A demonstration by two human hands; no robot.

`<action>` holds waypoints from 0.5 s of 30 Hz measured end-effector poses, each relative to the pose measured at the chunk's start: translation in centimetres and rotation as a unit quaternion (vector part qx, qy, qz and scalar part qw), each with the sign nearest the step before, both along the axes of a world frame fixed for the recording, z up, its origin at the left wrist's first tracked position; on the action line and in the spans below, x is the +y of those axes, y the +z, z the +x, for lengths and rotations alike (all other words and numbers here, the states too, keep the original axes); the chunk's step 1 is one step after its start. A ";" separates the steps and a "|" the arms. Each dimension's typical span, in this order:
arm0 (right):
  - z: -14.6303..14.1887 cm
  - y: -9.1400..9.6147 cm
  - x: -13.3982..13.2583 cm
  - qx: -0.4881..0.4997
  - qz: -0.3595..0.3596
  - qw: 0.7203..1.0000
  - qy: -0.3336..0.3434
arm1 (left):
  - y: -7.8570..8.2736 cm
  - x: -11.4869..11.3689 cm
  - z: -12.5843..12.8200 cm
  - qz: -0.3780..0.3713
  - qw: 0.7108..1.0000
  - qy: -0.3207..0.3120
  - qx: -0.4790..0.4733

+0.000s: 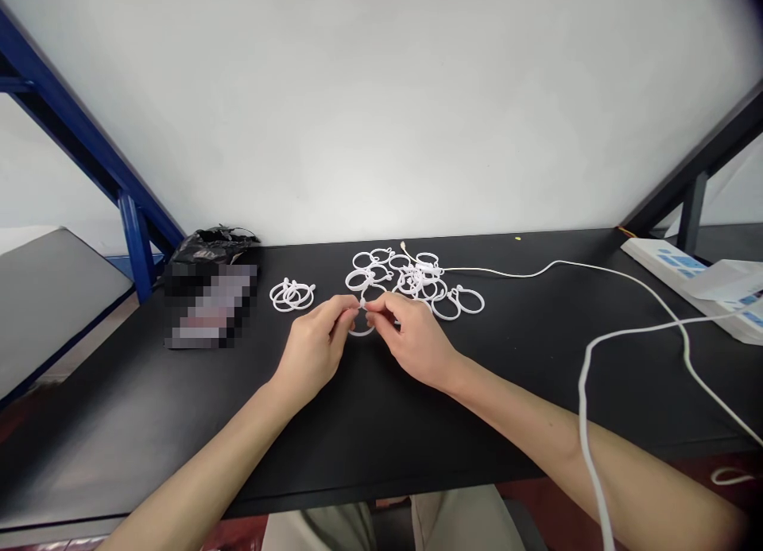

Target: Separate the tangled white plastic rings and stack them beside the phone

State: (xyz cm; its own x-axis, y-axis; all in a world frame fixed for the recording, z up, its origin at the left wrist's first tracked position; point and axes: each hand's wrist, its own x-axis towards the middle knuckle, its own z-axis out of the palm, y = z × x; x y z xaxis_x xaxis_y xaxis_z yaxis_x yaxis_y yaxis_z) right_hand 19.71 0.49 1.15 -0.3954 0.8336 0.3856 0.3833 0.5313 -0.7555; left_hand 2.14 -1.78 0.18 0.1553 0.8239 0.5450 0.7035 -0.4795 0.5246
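Toward the middle of the black surface [119, 471], well back from its front edge, the left hand [314, 348] and right hand [411, 336] meet, each grip clamped on the small clasp of one white plastic curtain ring [361, 331]. The clasp points up and away, with the loop hanging below, nearly upright and partly hidden by the fingers. Just beyond lies a heap of white rings [411, 281], with a smaller bunch of rings [292, 295] to the left. Farther left, a black plastic bag [208, 249] sits behind a pixelated package [208, 306]. A white cable [506, 273] runs right toward a power strip [673, 269] at the far right corner.
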 end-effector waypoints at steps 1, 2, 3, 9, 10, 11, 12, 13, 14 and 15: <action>0.0 -0.1 0.0 -0.006 0.004 1.000 -0.003 | -0.1 0.0 0.0 0.009 1.000 -0.003 0.013; 0.0 -0.2 0.0 -0.010 0.007 1.000 -0.006 | -0.2 0.0 0.0 0.015 1.000 -0.004 0.023; -0.1 -0.3 0.0 -0.011 0.010 1.000 -0.011 | -0.2 0.1 0.0 0.016 0.999 -0.002 0.031; -0.4 0.1 0.2 0.002 0.022 0.999 -0.029 | 0.2 0.4 0.6 -0.026 0.999 0.038 0.028; -0.4 0.3 0.2 -0.002 0.026 0.999 -0.025 | 0.3 0.5 0.5 -0.028 0.998 0.049 0.029; -0.3 0.5 0.4 -0.009 0.034 0.999 -0.024 | 0.5 0.6 0.4 -0.027 0.997 0.066 0.030; -0.2 0.6 0.5 -0.023 0.048 0.998 -0.029 | 0.7 0.8 0.1 -0.024 0.995 0.091 0.031; 0.0 0.7 0.7 -0.043 0.067 0.996 -0.039 | 0.9 1.0 -0.3 -0.021 0.992 0.122 0.032; 0.2 0.8 0.9 -0.071 0.086 0.992 -0.054 | 1.0 1.2 -0.9 -0.016 0.987 0.157 0.032; 0.5 0.9 1.1 -0.104 0.103 0.987 -0.069 | 1.2 1.5 -1.7 -0.012 0.981 0.191 0.033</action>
State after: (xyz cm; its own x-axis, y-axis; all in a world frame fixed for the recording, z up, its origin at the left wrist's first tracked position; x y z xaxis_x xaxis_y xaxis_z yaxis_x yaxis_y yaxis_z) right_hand 20.22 1.62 2.01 -0.3723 0.7971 0.4754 0.5983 0.5978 -0.5336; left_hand 0.48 -0.25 1.35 -0.1333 0.8418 0.5231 0.8624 -0.1616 0.4798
